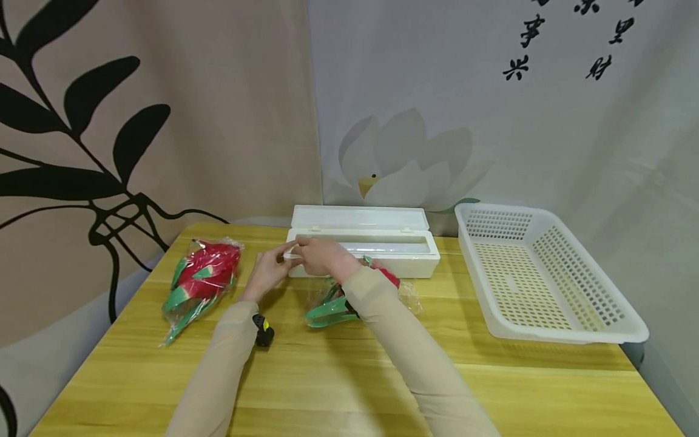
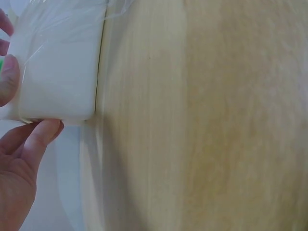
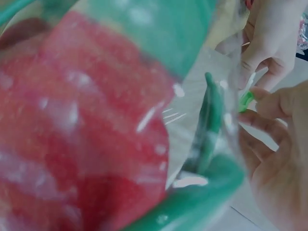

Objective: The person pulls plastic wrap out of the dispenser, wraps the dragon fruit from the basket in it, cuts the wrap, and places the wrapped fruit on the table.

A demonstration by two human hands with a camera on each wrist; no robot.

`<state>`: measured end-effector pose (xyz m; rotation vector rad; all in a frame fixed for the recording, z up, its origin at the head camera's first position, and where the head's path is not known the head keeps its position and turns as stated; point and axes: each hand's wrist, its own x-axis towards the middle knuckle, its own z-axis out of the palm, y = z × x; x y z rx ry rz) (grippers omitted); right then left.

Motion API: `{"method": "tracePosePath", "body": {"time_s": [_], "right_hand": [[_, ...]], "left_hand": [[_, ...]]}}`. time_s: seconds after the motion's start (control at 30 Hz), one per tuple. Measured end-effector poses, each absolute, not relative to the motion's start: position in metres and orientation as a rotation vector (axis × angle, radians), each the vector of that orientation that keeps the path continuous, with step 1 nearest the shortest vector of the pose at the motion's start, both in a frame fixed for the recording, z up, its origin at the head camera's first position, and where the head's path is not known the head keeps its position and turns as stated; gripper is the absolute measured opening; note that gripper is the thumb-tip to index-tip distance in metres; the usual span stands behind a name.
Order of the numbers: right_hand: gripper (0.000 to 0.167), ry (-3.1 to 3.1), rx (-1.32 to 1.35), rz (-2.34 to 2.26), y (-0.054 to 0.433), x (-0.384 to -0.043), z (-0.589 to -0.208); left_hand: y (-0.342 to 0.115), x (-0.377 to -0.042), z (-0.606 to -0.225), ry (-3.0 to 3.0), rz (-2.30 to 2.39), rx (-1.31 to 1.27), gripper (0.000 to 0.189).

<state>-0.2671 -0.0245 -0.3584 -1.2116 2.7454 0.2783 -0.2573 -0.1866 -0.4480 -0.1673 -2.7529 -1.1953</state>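
Note:
A white cling film box [image 1: 406, 265] stands at the back of the table with its lid [image 1: 360, 217] raised. Clear film [image 2: 57, 29] drapes over its outside. My left hand [image 1: 270, 270] grips the box's left end, thumb and fingertips close together at its edge. Beside it, my right hand [image 1: 322, 254] pinches a small green slider [image 3: 246, 101] between thumb and forefinger. Under my right forearm lies a bagged red and green bundle [image 1: 332, 312], partly hidden; its bag [image 3: 96, 130] fills much of the right wrist view.
Another bagged red and green bundle [image 1: 204, 273] lies on the left of the wooden table [image 1: 306, 388]. At the right stands a white perforated basket [image 1: 551, 334]. Printed curtains [image 1: 229, 109] hang behind the table.

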Motion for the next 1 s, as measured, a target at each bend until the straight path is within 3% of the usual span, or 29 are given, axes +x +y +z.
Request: {"method": "tracePosePath", "body": {"time_s": [0.4, 1.0], "right_hand": [[0.044, 2.662, -1.016, 0.103, 0.012, -0.28, -0.354], [0.033, 2.703, -1.008, -0.348, 0.101, -0.301, -0.355]], "left_hand": [[-0.184, -0.259, -0.448, -2.712, -1.18, -0.176, 0.053], [-0.184, -0.258, -0.447, -2.718, -1.191, -0.173, 0.054]]}}
